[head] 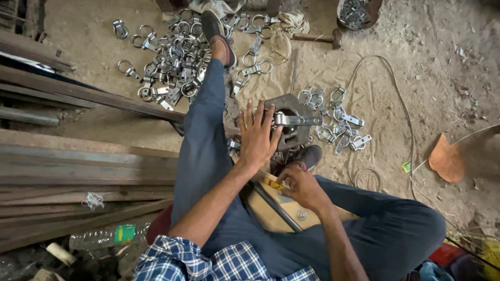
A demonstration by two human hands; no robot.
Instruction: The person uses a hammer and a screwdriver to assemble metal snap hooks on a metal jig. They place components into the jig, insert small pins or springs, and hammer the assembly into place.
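My left hand [258, 136] lies flat with fingers spread on a dark metal jig plate [292, 120] on the ground, touching a shiny clamp piece with a flat tab [297, 120] set on the plate. My right hand [299, 186] sits lower, fingers curled around a small yellow object [272, 183] beside a dark rod [273, 205] over a wooden board [265, 211]. My legs in blue trousers stretch past both sides of the jig.
A large heap of shiny ring clamps [174, 65] lies at the upper left, a smaller pile [338, 122] right of the jig. Long steel bars and planks [78, 171] fill the left. A hammer [317, 37], a cable [385, 88], a plastic bottle [104, 237] and a bowl of parts [357, 13] lie around.
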